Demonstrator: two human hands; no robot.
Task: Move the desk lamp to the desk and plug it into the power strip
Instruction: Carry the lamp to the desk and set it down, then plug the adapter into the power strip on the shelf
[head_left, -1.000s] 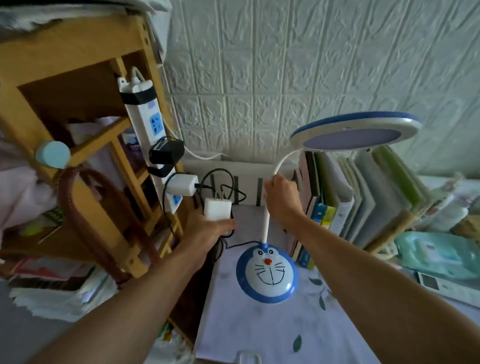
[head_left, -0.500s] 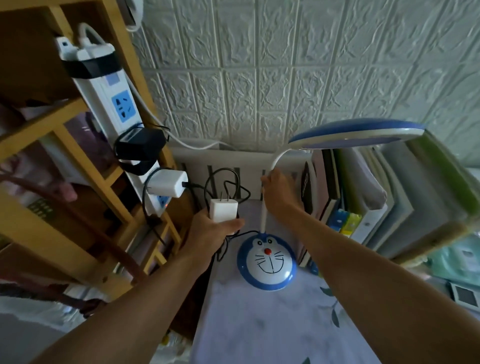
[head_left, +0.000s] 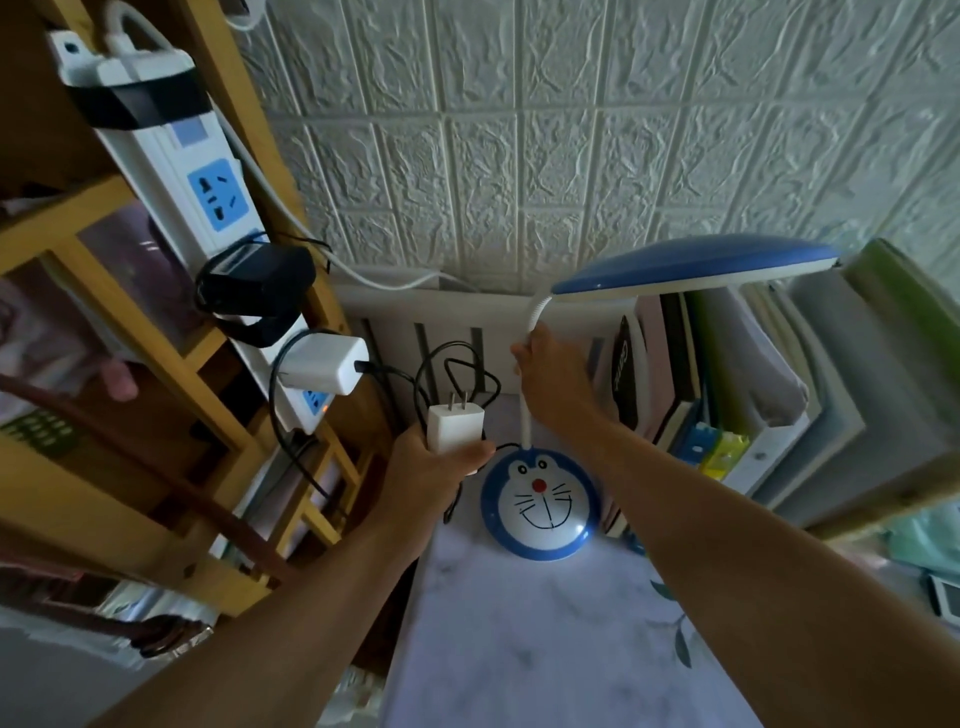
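Left hand (head_left: 439, 467) clamped round white plug adapter (head_left: 455, 429), prongs up, black cord (head_left: 457, 364) looped behind. Adapter likely light, rigid, smooth; best held by flat sides, clear of prongs. Right hand (head_left: 550, 379) wrapped round desk lamp (head_left: 540, 501) neck; neck probably bendy, base heavier, so steady low. Lamp base sits on worktop (head_left: 545, 649), just beside books (head_left: 727, 389). Power strip (head_left: 208, 197) strapped to wooden shelf (head_left: 130, 338) at left, upper blue socket free. Textured white wall (head_left: 571, 130) behind.
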